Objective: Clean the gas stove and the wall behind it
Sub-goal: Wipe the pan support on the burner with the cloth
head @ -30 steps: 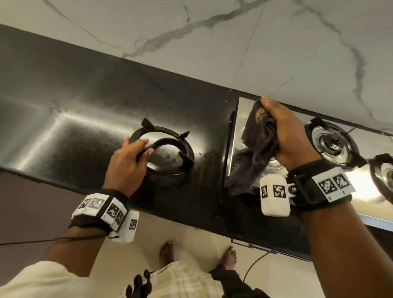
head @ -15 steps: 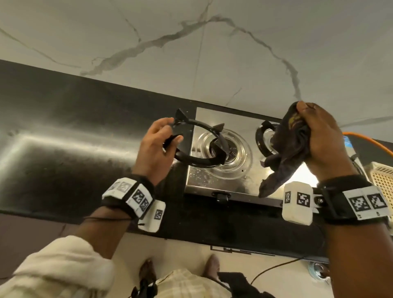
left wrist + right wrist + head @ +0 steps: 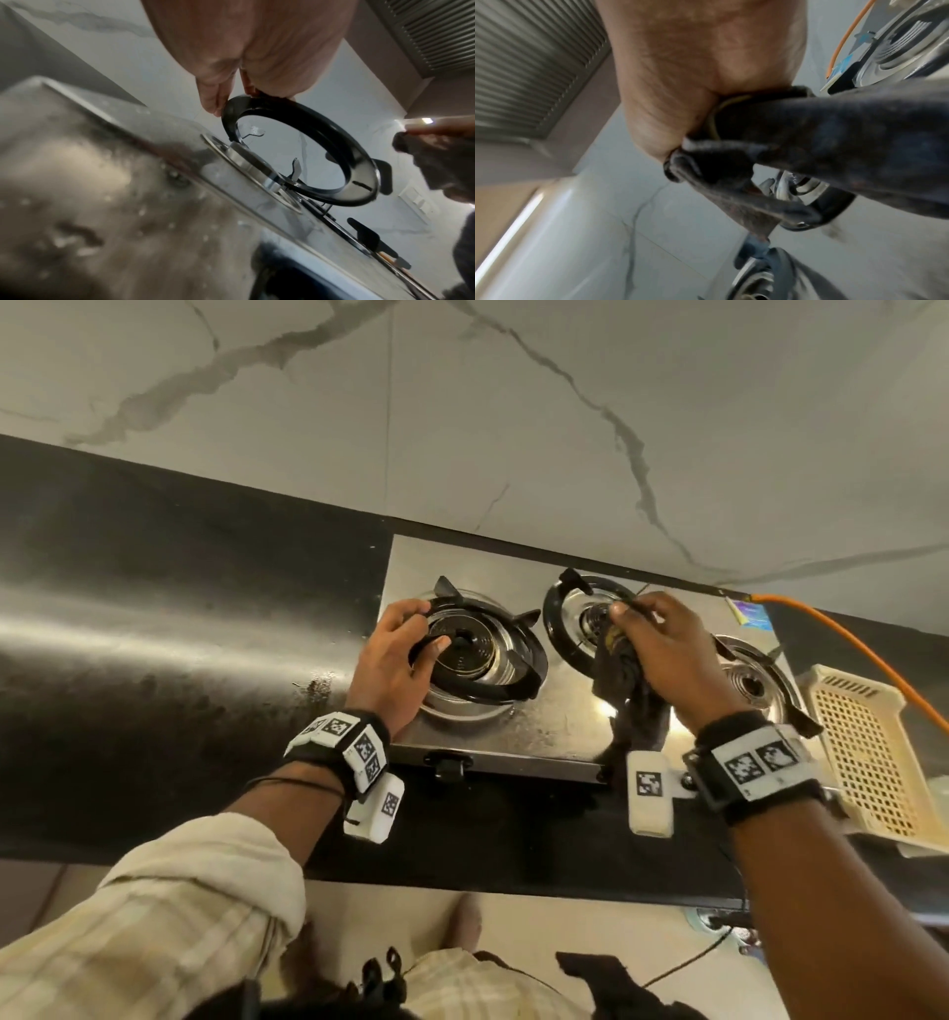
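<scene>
A steel gas stove [image 3: 554,731] stands on the black counter against a white marble wall [image 3: 513,428]. My left hand [image 3: 395,660] grips a black ring-shaped pan support [image 3: 488,654] over the left burner; in the left wrist view the pan support [image 3: 303,150] sits tilted, its far side down by the burner. My right hand [image 3: 667,654] holds a dark cloth [image 3: 626,690] bunched in its fingers at the middle burner's pan support [image 3: 557,618]. In the right wrist view the cloth [image 3: 834,146] fills the palm.
A third burner [image 3: 750,680] lies at the stove's right end. A cream perforated plastic basket [image 3: 873,752] stands right of the stove, and an orange hose [image 3: 847,639] runs behind it. The black counter [image 3: 154,660] stretches left, with specks near the stove.
My left hand carried the pan support from the counter to the right onto the stove's left burner. My right hand with the cloth came down to the middle burner.
</scene>
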`<act>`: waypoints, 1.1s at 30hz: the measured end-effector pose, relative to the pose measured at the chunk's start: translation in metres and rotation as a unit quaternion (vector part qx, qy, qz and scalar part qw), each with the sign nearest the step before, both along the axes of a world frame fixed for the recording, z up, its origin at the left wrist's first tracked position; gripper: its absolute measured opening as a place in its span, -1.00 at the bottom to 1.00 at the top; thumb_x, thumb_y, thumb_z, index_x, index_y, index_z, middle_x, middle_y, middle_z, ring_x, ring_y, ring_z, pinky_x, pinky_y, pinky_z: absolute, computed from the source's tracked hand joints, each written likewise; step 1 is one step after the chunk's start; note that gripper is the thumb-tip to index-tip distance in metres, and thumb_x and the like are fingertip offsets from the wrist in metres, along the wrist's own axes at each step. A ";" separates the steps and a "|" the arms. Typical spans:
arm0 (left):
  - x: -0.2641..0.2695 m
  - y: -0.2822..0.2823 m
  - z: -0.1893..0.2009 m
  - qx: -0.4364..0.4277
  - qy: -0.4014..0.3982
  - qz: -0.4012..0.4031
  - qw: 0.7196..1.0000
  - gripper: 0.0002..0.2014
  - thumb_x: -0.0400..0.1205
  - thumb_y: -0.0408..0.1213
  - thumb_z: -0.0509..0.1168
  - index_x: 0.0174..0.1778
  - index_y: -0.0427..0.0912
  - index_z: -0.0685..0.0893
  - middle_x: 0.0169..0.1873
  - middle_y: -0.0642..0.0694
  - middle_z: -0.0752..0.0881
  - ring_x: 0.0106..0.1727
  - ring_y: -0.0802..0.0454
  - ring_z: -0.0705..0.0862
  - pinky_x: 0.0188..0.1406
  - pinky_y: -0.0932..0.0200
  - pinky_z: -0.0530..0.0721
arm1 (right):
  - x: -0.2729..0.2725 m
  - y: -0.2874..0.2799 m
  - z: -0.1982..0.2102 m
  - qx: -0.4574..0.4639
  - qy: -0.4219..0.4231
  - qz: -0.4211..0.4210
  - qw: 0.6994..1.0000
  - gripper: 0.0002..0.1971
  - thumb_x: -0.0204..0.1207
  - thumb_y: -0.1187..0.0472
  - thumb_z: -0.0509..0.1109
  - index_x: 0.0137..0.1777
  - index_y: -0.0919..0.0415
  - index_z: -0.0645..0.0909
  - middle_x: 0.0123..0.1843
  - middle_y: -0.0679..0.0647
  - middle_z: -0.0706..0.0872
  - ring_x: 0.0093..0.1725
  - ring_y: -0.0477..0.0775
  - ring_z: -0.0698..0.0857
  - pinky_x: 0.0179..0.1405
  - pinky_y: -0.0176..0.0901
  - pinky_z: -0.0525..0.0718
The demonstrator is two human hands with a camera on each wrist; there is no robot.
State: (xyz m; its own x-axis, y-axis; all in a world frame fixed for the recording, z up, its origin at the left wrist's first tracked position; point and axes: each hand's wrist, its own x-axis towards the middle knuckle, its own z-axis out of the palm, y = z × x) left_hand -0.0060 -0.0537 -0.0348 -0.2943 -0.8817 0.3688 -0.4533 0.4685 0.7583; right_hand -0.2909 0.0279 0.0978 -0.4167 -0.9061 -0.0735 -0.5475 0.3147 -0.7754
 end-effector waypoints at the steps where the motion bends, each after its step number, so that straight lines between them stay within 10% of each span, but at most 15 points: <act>1: -0.001 -0.003 -0.004 0.004 -0.003 -0.002 1.000 -0.90 0.73 -0.24 0.40 0.05 -0.19 0.71 0.46 -0.04 0.57 0.29 0.06 0.67 0.29 0.21 0.71 | 0.000 -0.006 -0.007 0.020 0.027 0.016 0.999 -0.75 0.70 -0.19 0.42 0.23 -0.10 0.64 0.11 -0.09 0.76 0.08 -0.08 0.77 0.03 -0.09 0.76; 5: 0.005 -0.013 -0.013 0.020 -0.023 -0.018 0.999 -0.88 0.73 -0.21 0.41 0.01 -0.20 0.71 0.49 -0.05 0.56 0.32 0.05 0.65 0.32 0.20 0.65 | 0.004 -0.037 -0.038 0.052 0.145 0.094 0.984 -0.68 0.67 -0.10 0.48 0.34 -0.07 0.59 0.09 -0.13 0.74 0.00 -0.17 0.74 -0.15 -0.31 0.60; 13: 0.029 -0.021 -0.011 0.069 -0.051 -0.069 0.994 -0.82 0.73 -0.22 0.43 -0.16 0.04 0.60 0.47 -0.06 0.63 0.30 0.01 0.67 0.37 0.06 0.65 | 0.011 -0.092 -0.076 0.116 0.287 0.210 0.927 -0.48 0.67 -0.12 0.43 0.61 -0.08 0.55 0.25 0.09 0.82 0.23 0.18 0.78 0.25 0.19 0.77; 21: 0.038 -0.027 -0.005 0.070 -0.108 -0.035 0.991 -0.83 0.67 -0.14 0.50 -0.18 0.01 0.66 0.38 -0.03 0.71 0.31 0.01 0.69 0.27 0.41 0.51 | -0.002 -0.091 -0.083 0.069 0.321 0.256 0.909 -0.73 0.70 -0.18 0.37 0.20 -0.06 0.74 -0.12 -0.08 0.73 -0.06 0.05 0.73 -0.02 0.00 0.72; 33: 0.028 -0.061 0.020 0.117 -0.199 0.085 0.969 -0.53 0.59 0.11 0.53 0.30 -0.12 0.82 0.34 -0.10 0.71 0.38 -0.05 0.65 0.41 -0.07 0.66 | 0.018 -0.032 -0.080 0.042 0.376 0.285 0.881 -0.71 0.77 -0.15 0.29 0.09 -0.04 0.79 -0.28 -0.12 0.69 -0.27 -0.06 0.66 -0.23 -0.16 0.55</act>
State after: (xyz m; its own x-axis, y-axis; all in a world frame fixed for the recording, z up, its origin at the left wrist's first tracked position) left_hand 0.0218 -0.1143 -0.0144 -0.2148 -0.9758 0.0413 -0.7870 0.1979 0.5843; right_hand -0.2728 -0.0042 0.0174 0.1454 -0.9883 -0.0471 -0.9836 -0.1392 -0.1144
